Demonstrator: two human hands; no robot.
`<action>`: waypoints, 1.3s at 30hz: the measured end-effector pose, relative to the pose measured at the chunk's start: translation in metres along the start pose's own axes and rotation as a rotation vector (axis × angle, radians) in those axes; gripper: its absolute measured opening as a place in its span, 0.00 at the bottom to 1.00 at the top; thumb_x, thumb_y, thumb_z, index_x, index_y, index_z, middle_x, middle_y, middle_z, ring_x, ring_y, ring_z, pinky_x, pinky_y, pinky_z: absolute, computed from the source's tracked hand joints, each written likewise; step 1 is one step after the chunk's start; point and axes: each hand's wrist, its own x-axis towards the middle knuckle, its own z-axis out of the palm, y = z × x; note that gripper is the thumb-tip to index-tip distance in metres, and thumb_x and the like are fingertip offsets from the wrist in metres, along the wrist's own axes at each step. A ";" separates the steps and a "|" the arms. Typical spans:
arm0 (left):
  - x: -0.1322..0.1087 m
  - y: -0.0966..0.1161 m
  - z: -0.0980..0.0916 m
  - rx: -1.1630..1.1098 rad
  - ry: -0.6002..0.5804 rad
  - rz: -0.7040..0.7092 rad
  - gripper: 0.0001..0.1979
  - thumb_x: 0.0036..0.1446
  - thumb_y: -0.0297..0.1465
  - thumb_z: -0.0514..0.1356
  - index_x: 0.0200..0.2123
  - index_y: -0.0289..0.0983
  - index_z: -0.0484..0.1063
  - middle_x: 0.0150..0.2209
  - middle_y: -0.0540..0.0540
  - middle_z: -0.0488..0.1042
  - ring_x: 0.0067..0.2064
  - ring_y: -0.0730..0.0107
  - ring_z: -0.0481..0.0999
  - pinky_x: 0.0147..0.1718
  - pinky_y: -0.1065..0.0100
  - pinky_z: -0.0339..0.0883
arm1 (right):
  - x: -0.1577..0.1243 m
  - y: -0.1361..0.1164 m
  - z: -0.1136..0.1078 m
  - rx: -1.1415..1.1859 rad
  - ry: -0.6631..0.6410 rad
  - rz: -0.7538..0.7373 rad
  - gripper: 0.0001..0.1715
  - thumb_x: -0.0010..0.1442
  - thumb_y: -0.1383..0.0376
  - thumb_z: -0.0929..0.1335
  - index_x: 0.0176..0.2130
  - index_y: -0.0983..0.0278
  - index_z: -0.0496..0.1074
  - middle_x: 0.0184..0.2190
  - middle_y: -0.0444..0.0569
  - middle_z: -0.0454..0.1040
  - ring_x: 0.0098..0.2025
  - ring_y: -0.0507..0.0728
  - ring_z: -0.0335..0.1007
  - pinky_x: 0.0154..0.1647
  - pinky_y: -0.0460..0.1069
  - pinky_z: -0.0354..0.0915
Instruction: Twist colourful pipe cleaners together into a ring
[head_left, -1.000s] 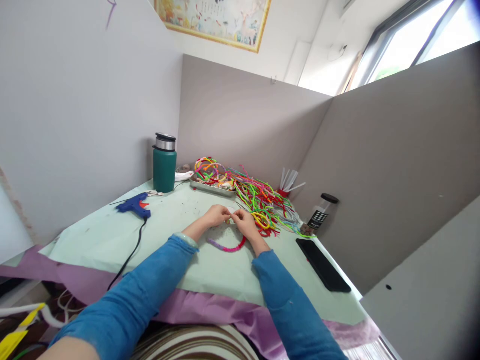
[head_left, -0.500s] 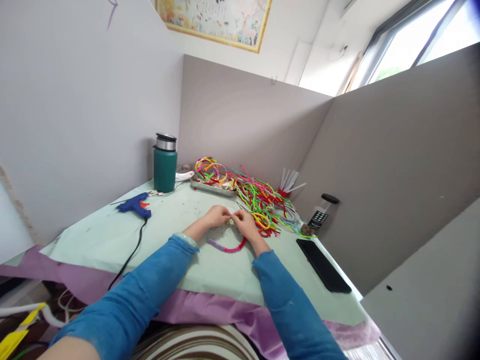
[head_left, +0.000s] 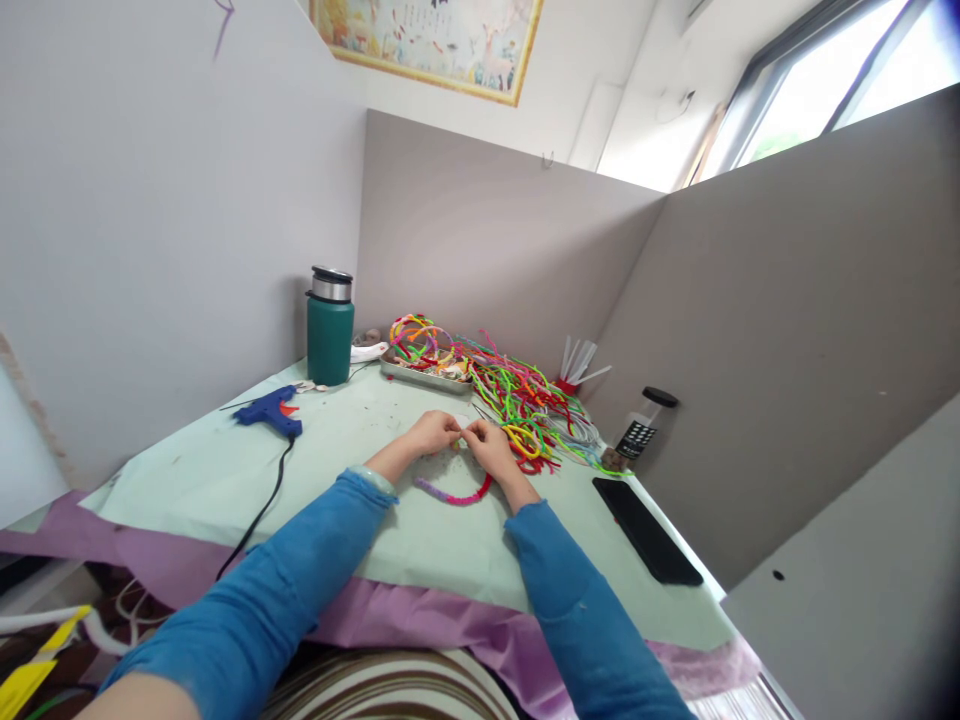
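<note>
Above the middle of the pale green sheet, my left hand [head_left: 435, 433] and my right hand [head_left: 489, 445] meet at the fingertips. Both are closed in a pinch; what sits between the fingers is too small and covered to name. A curved fuzzy band [head_left: 459, 499], purple at one end and turning pink and red, lies just in front of them. Its red end passes behind my right wrist. Beyond my right hand spreads a heap of colourful pipe cleaners [head_left: 517, 395], with the tips of a metal tool [head_left: 480, 412] showing near my knuckles.
To the left lies a blue glue gun [head_left: 271, 410] with a black cord, near a green bottle [head_left: 330, 335]. A metal tray [head_left: 427, 378] holds more fuzzy pieces at the back. Glue sticks [head_left: 576, 360], a lidded jar [head_left: 641, 432] and a black phone [head_left: 646, 532] are at right.
</note>
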 end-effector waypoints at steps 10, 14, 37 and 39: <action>0.001 -0.003 0.002 -0.021 -0.014 0.005 0.15 0.50 0.35 0.55 0.34 0.32 0.76 0.23 0.48 0.73 0.16 0.78 0.62 0.17 0.75 0.55 | -0.001 0.000 0.000 -0.015 -0.008 -0.001 0.10 0.52 0.60 0.63 0.26 0.64 0.68 0.23 0.43 0.70 0.26 0.51 0.63 0.28 0.45 0.56; 0.000 -0.002 0.001 -0.018 -0.018 0.008 0.14 0.50 0.34 0.54 0.34 0.32 0.76 0.23 0.47 0.73 0.16 0.78 0.62 0.17 0.74 0.55 | 0.000 0.000 0.000 -0.035 -0.010 0.003 0.10 0.52 0.60 0.63 0.26 0.64 0.68 0.23 0.43 0.70 0.26 0.51 0.63 0.28 0.45 0.56; -0.002 0.003 0.000 -0.025 -0.036 -0.011 0.13 0.49 0.32 0.55 0.35 0.33 0.75 0.25 0.47 0.75 0.15 0.80 0.61 0.15 0.76 0.53 | -0.002 -0.004 0.000 -0.109 -0.015 -0.016 0.10 0.53 0.60 0.63 0.27 0.64 0.69 0.24 0.44 0.71 0.26 0.51 0.63 0.28 0.45 0.55; -0.001 0.002 0.000 -0.030 -0.036 -0.010 0.13 0.49 0.32 0.54 0.35 0.32 0.75 0.25 0.47 0.75 0.15 0.79 0.61 0.15 0.75 0.54 | -0.002 -0.003 0.000 -0.101 -0.013 -0.023 0.10 0.53 0.61 0.63 0.27 0.64 0.69 0.24 0.44 0.71 0.26 0.51 0.63 0.28 0.45 0.55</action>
